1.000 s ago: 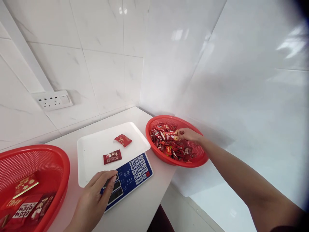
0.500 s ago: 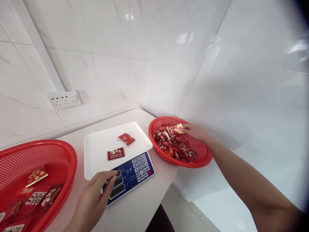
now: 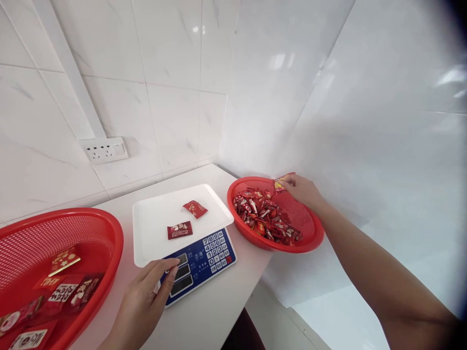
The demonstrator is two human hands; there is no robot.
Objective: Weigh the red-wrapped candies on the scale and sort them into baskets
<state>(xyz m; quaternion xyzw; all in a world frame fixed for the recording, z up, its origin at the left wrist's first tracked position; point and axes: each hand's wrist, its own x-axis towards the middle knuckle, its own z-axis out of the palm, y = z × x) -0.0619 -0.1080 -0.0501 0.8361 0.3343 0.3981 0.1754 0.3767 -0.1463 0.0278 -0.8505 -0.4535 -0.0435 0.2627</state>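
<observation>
My right hand (image 3: 302,191) pinches a red and yellow candy packet (image 3: 281,183) just above the back rim of the right red basket (image 3: 310,240). Many small red candy packets (image 3: 260,214) are heaped in that basket. Over the left end of the blue scale panel (image 3: 200,265) rests my left hand (image 3: 146,296), holding nothing, its thumb and forefinger slightly apart near the displays. Two wrapped candies lie on the scale's white tray (image 3: 153,214): a bright red one (image 3: 195,209) and a darker red one (image 3: 180,230).
At the left stands a larger red basket (image 3: 116,243) with several red and gold packets (image 3: 62,291) in it. A tiled wall with a power socket (image 3: 104,149) rises behind the white table (image 3: 197,316). Another wall bounds the right side.
My right hand has lifted a packet up from the heap to the basket's back rim. My left hand stays by the scale displays. The view has shifted slightly.
</observation>
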